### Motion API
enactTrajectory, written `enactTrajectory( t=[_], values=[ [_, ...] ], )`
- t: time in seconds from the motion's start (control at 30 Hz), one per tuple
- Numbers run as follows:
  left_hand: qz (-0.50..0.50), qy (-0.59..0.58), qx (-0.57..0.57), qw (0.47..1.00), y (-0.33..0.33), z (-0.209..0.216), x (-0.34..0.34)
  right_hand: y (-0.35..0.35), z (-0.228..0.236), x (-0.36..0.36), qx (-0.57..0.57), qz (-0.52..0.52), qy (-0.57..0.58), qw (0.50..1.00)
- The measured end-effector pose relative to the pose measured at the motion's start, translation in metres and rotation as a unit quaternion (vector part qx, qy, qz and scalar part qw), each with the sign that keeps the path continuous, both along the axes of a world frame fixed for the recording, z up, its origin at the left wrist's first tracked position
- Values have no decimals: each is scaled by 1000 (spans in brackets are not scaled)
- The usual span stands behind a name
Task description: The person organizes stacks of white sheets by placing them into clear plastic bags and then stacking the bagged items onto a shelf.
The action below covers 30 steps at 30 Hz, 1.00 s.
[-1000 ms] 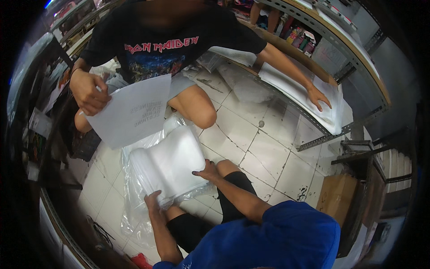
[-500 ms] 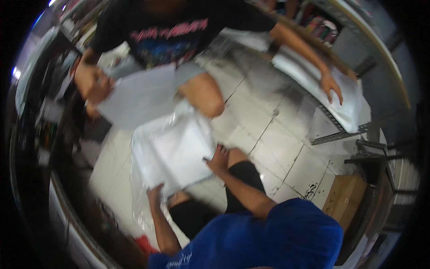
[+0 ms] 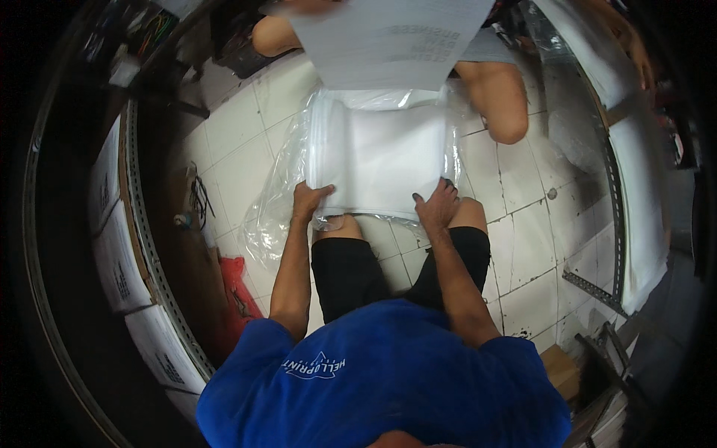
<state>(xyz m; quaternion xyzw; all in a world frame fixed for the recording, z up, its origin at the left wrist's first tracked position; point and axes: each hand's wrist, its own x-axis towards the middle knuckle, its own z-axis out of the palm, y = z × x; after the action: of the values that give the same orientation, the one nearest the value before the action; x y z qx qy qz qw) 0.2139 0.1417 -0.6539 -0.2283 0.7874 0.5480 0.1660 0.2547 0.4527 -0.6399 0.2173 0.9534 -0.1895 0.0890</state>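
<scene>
A thick stack of white sheets lies across in front of my knees, partly inside a clear plastic bag that spreads out on its left. My left hand grips the near left corner, its thumb on top and the other fingers mostly hidden at the side. At the near right corner my right hand is closed on the edge, thumb pointing inward over the sheets. Across from me a person's hand, smeared by motion, holds a pale printed sheet over the stack's far end.
Metal racking with white packs runs along my left. A red plastic bag lies beside my left arm. On the right, white sheets rest on a shelf; a cardboard box stands lower down. The co-worker's knee is close by.
My view has turned and shifted, so the stack now appears straight ahead. Both my hands stay at its near corners. The co-worker's pale sheet has come over the stack's far end.
</scene>
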Motion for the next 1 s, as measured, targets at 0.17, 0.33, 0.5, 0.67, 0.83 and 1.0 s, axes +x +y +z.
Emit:
enactTrajectory(
  t=[0.17,0.33,0.5,0.67,0.83,1.0],
  values=[
    [-16,24,-396,918,21,33,-1,14,-16,-27,-43,-85,47,994],
    [-120,103,-483,861,18,37,-12,19,-20,-48,-67,-86,24,994],
    [-56,16,-356,933,29,18,-30,28,-26,-55,-190,-95,60,975],
    [-42,-44,-295,953,9,13,-38,8,-18,-46,62,-70,128,987],
    [-27,13,-194,981,12,-1,-44,-22,-12,-50,-153,35,243,957],
    [-45,27,-8,999,2,-5,-47,-105,-42,-85,-436,9,9,900]
  ],
)
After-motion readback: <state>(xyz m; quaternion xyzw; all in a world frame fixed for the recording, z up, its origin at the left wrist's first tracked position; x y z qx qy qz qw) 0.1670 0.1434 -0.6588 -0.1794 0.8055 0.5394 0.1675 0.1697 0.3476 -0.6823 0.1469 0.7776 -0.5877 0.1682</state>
